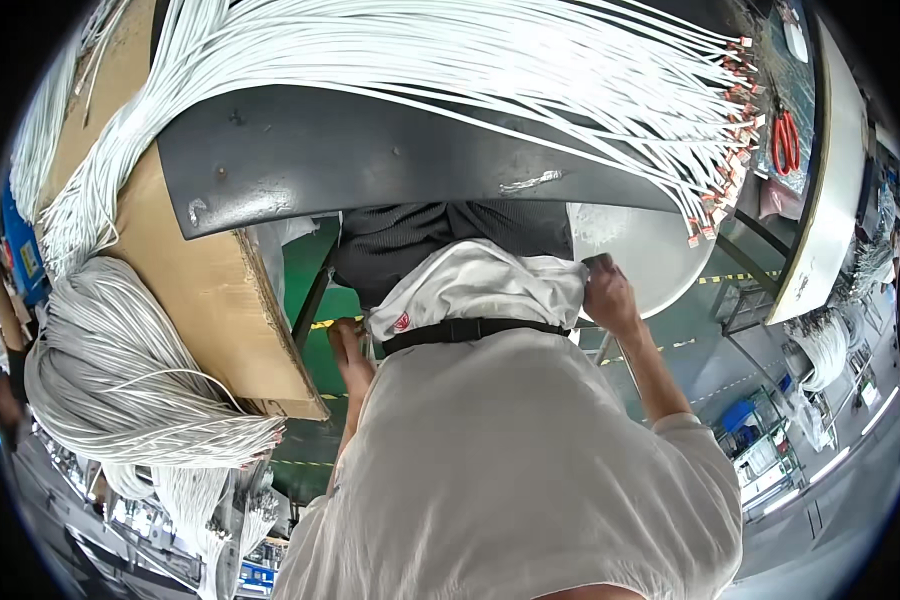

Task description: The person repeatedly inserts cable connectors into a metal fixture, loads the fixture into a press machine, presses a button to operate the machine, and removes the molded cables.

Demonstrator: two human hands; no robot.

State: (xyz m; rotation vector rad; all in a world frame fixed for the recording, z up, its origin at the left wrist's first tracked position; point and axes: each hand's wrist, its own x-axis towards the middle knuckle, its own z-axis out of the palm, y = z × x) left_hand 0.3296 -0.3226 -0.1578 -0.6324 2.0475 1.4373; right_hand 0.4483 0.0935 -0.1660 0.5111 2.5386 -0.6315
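Both of my hands are low at my sides, below the work surface. My right hand (613,296) has its fingers bent and pressed together at the right edge of the white cloth garment (480,280) on my lap, pinching it; the fingertips look dark. A round white surface (635,265) lies just beyond that hand. My left hand (349,350) hangs beside my left hip with its visible fingers stretched forward, partly hidden by my body. Ahead of me, a large bundle of white cables (450,45) with small red-and-white connector ends (725,170) lies across a black board (350,140), touched by neither hand.
Cardboard (205,290) borders the left, with a thick coil of grey-white cables (120,370) draped beside it. Red-handled scissors (786,142) lie at the right, near a white tabletop edge (830,190). Shelving (765,440) stands farther right on the floor.
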